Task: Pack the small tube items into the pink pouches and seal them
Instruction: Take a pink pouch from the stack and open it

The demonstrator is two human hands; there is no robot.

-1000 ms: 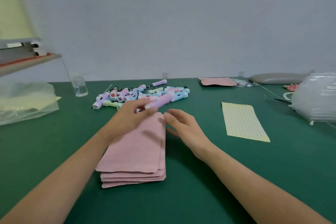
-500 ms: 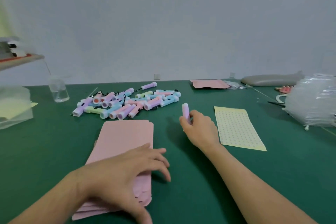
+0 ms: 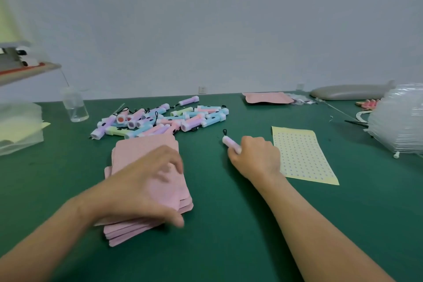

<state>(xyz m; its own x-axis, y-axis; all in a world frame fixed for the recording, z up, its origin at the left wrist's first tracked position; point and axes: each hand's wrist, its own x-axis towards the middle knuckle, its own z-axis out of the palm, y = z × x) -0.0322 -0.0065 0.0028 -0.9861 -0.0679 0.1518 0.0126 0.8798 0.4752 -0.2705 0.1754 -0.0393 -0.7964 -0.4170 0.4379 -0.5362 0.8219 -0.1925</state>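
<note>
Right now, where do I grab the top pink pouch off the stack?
Pinch the top pouch at its near right corner, from the right side: the stack fans out there, so its edge stands clear; the left hand sits above.

pouch stack up front; tube pile just behind at 12; sticker sheet at 3; jar at 10

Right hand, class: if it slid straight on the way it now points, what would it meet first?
The right hand grips a tube aimed forward and left. Beyond bare green table, it would likely first meet the right end of the tube pile, though depth is uncertain.
</note>
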